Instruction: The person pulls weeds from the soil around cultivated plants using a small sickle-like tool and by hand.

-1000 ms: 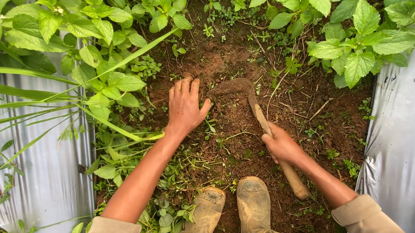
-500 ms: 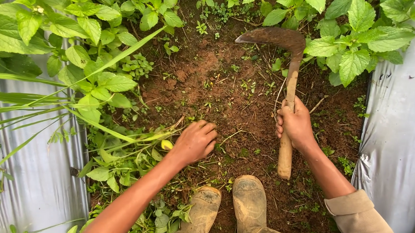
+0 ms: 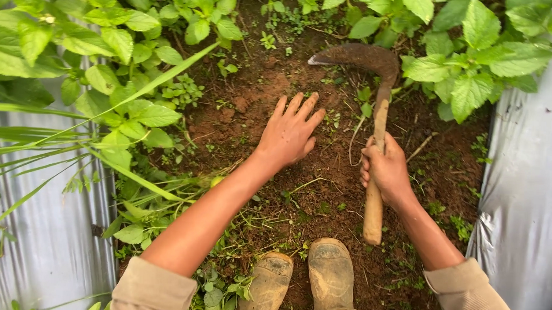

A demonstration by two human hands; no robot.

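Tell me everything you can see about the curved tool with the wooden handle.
The sickle-like tool has a dark, rust-brown, soil-caked blade that curves to the left and ends in a point above the bare soil. Its straight, pale wooden handle is dirty and runs down toward the boots. The right hand has its grip closed around the middle of the handle, holding the tool nearly upright in the picture, blade beside the leafy plants. The handle's lower end sticks out below the hand.
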